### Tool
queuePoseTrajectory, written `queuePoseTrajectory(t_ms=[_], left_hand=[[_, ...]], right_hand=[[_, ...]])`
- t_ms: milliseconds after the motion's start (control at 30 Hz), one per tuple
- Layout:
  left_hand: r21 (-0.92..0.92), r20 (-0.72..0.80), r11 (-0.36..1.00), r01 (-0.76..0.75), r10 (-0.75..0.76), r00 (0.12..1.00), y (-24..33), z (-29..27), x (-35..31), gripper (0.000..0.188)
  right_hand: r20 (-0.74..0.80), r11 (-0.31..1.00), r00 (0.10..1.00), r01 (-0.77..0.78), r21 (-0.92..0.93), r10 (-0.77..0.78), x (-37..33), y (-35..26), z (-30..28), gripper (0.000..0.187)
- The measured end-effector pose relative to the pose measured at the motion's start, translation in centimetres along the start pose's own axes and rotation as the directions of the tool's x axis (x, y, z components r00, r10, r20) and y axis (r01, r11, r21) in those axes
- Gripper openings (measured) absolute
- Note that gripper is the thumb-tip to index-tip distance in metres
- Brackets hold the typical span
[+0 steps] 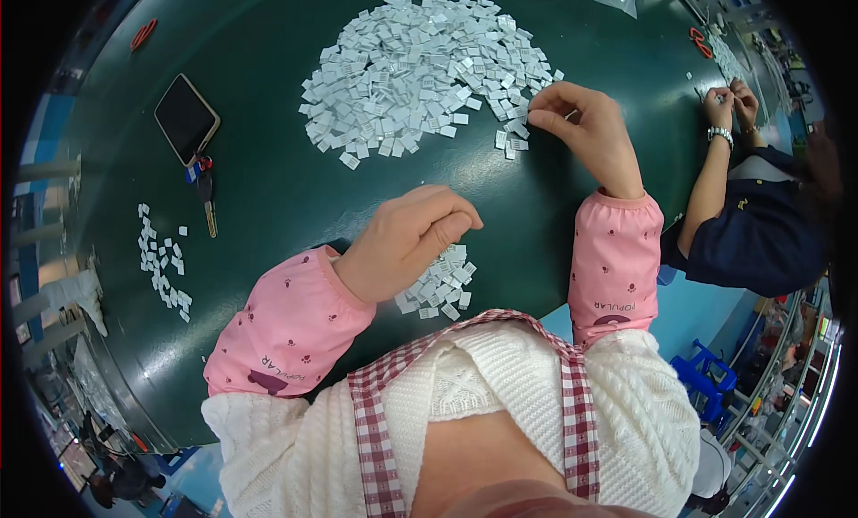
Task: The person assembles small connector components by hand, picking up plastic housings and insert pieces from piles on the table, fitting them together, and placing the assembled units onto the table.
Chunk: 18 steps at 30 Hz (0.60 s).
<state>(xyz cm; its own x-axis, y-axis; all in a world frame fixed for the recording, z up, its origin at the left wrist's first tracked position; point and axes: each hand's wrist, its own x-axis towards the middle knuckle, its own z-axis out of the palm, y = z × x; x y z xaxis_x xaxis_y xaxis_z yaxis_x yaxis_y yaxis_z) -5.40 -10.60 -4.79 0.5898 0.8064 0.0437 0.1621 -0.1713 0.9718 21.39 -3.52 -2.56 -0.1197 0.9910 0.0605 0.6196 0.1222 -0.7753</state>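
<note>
Pieces [402, 80], small, white and flat, lie in three groups in front of you on one dark green table [277, 192]. The first is a large heap [384, 107] at the far middle, far too many overlapping to count. The second is one small pile [442, 284] close to your body, partly covered from view. The third is one loose scatter [184, 300] at your left, a few dozen at most.

Your two hands are bare. Your left hand [407, 236] is half curled just beside and over the small pile, its thumb against the bent fingers; you cannot tell from this view whether it grips a piece. Your right hand [590, 129] is at the right edge of the large heap, thumb and forefinger tips brought near each other; whether a piece sits between them cannot be told. Two pink sleeves [286, 326] cover your forearms.

Left of the heap you have one phone [186, 120], with one key [210, 210] just below it. Two pairs of red-handled scissors [143, 35] show, one at each far side. One co-worker [755, 218] at your right has two hands [718, 105] raised near a fourth group of pieces.
</note>
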Motion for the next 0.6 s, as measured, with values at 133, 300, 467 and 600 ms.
queuePoseTrajectory(t_ms=[133, 300, 467, 600], left_hand=[[-0.027, 0.089, 0.999, -0.018, 0.021, 0.996, -0.3, -0.1, 0.0, 0.013], [-0.116, 0.087, 0.991, -0.07, 0.08, 0.993, -0.5, -0.4, 0.1, 0.01], [-0.151, -0.006, 0.988, -0.012, 0.011, 1.0, -0.7, -0.3, 0.3, 0.01], [-0.171, 0.048, 0.984, 0.057, -0.049, 0.998, -0.3, -0.4, 0.0, 0.011]], right_hand=[[0.123, 0.995, 0.992, 0.022, -0.101, -0.01, -0.1, -0.1, 0.0, 0.01], [0.133, 0.98, 0.991, 0.049, -0.194, -0.023, -0.4, -0.4, 0.4, 0.009], [0.146, 0.95, 0.989, 0.066, -0.304, -0.022, -0.6, -1.1, 1.0, 0.007], [0.158, 0.932, 0.987, 0.054, -0.359, 0.004, -0.6, -1.7, 1.1, 0.007]])
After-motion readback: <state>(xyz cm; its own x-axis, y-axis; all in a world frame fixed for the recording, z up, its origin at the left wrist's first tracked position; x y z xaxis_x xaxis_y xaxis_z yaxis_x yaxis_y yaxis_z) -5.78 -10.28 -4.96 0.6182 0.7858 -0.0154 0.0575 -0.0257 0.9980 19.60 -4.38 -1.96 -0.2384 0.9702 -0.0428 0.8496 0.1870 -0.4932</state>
